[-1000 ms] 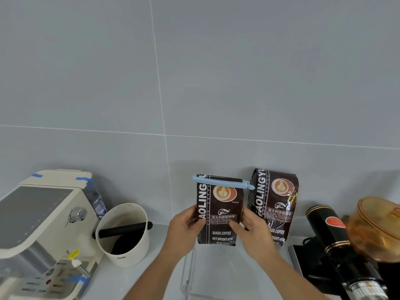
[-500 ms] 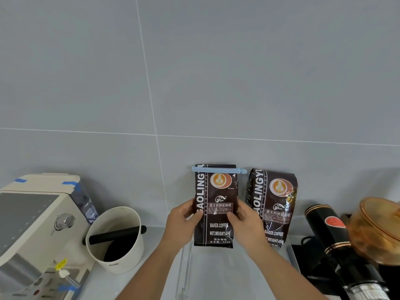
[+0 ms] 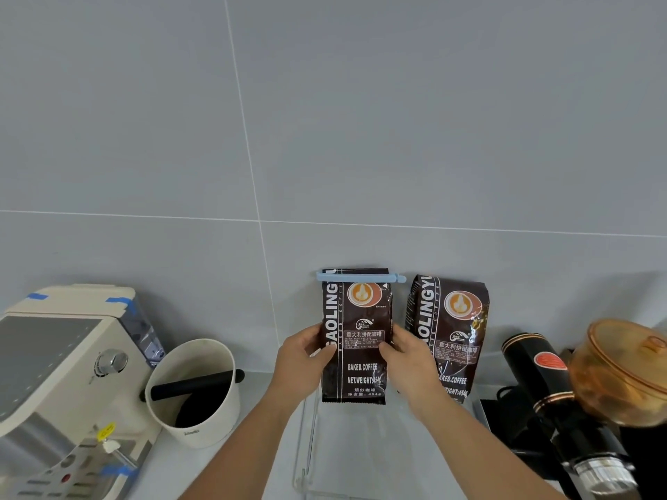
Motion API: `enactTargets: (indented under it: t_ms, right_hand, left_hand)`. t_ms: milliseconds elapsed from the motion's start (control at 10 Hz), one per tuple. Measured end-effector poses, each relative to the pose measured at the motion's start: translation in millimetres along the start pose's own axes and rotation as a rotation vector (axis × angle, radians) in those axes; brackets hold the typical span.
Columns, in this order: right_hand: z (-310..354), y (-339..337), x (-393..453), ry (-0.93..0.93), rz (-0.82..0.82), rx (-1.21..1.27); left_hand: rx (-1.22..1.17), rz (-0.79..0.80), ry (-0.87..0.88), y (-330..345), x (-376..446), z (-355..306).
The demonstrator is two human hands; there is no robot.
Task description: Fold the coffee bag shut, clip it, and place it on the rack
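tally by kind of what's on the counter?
Coffee bags: 2, clipped bag in both hands, second bag
Blue clip: 1
Espresso machine: 1
Knock box: 1
Grinder: 1
Clear rack: 1
Total: 7

Dark coffee bag (image 3: 355, 341) upright, blue clip (image 3: 359, 276) across top (perhaps above clear rack (image 3: 306, 460)).
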State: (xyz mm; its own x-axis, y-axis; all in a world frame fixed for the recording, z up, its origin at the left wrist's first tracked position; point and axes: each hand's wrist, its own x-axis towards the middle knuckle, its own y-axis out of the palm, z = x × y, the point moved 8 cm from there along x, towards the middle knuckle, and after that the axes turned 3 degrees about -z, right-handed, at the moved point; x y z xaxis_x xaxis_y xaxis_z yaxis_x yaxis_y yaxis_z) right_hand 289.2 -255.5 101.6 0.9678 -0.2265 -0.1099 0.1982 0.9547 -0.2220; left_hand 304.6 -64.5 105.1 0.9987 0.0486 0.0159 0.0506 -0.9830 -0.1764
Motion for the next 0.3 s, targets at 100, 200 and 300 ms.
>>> enactTargets:
  t_ms: [100, 200, 300]
  right_hand:
    - [7.1, -6.6, -5.6, 0.016, 0.027, 0.064]
    - [16.5, -16.5, -17.9, 0.069, 0.047, 0.194]
    - [38.0, -31.7, -30.9, 0.085, 0.056, 0.351]
  left_hand:
    - [-0.047, 0.004, -0.036, -3.7, -4.9, -7.3]
    - [-0.127, -0.042, -0.11, -17.5, -12.5, -6.8]
    - [-0.247, -0.049, -0.148, -29.1, -23.7, -19.9]
